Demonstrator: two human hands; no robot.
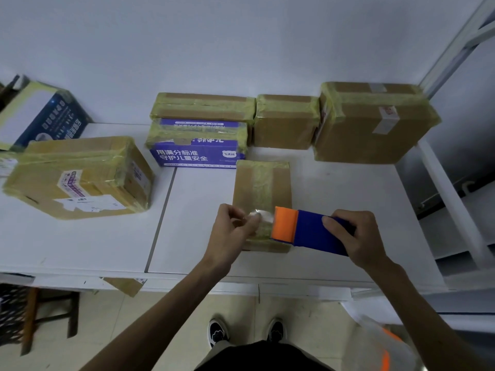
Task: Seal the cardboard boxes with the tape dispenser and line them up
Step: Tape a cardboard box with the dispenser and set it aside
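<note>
White wall (241,36) rises behind a white desk (80,236) where taped cardboard boxes stand. The biggest brown box (375,129) is at far right and a labelled box (80,178) at left, with a purple printed box (198,153) and a small brown box (286,124) between them. Near the front edge lies a narrow cardboard box (261,180) with yellowish tape down its middle. Over its near end, the right grip (359,234) curls round a blue-and-orange tape dispenser (308,231), while the left grip (233,231) pinches the clear tape end (258,214).
</note>
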